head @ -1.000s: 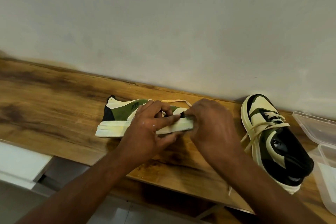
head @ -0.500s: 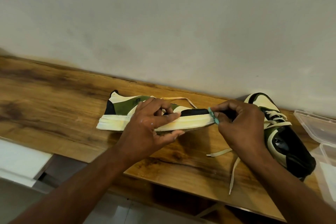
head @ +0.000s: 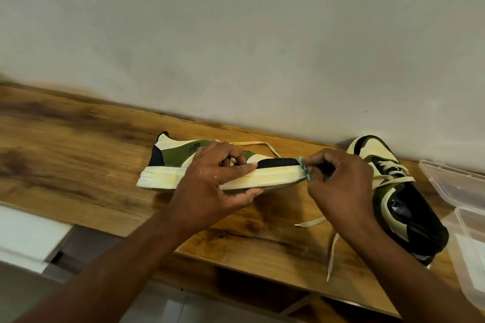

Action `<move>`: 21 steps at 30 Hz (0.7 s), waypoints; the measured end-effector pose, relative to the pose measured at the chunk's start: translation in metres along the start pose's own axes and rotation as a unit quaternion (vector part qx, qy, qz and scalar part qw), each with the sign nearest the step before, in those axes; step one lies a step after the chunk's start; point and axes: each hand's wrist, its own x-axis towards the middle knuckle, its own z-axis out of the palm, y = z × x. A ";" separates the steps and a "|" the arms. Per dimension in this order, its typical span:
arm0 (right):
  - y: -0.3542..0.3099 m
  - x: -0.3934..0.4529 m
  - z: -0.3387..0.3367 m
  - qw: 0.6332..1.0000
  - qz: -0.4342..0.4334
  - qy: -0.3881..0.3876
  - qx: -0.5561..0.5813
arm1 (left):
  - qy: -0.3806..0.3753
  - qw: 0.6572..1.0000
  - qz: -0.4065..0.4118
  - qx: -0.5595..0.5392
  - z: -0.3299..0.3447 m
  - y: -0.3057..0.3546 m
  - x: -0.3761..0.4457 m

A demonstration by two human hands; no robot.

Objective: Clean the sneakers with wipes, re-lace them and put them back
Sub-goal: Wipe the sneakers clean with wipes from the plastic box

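A cream, green and black sneaker point(head: 168, 165) rests sideways on the wooden shelf point(head: 78, 155), toe pointing right. My left hand point(head: 217, 186) grips its middle, fingers over the upper and thumb under the sole. My right hand point(head: 338, 186) pinches a small teal wipe point(head: 304, 169) against the toe of that sneaker. The second sneaker point(head: 401, 199) lies at the right, its cream lace point(head: 332, 252) trailing loose over the shelf's front edge.
A clear plastic container point(head: 462, 191) with its lid open sits at the far right edge. A plain wall point(head: 236, 47) rises behind the shelf. A white surface point(head: 26, 236) lies lower left, below the shelf.
My right hand slid from the sneaker's middle to its toe, uncovering the black toe panel and the teal wipe. The sneaker's toe now shows fully. My left hand kept its grip.
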 end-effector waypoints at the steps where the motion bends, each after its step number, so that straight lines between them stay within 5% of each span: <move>1: -0.003 -0.002 0.001 1.000 0.003 0.001 0.015 | 0.000 1.000 -0.001 0.001 0.001 0.000 0.000; 10: -0.042 -0.034 0.025 0.976 -0.205 -0.061 -0.032 | 0.002 1.000 0.001 0.002 0.002 0.000 0.000; 17: -0.040 -0.027 0.001 0.963 -0.161 -0.197 -0.090 | 0.000 1.000 0.001 -0.005 -0.001 0.001 0.002; 21: -0.038 -0.024 0.005 0.957 -0.182 -0.184 -0.129 | 0.000 1.000 0.003 -0.006 0.000 0.001 0.000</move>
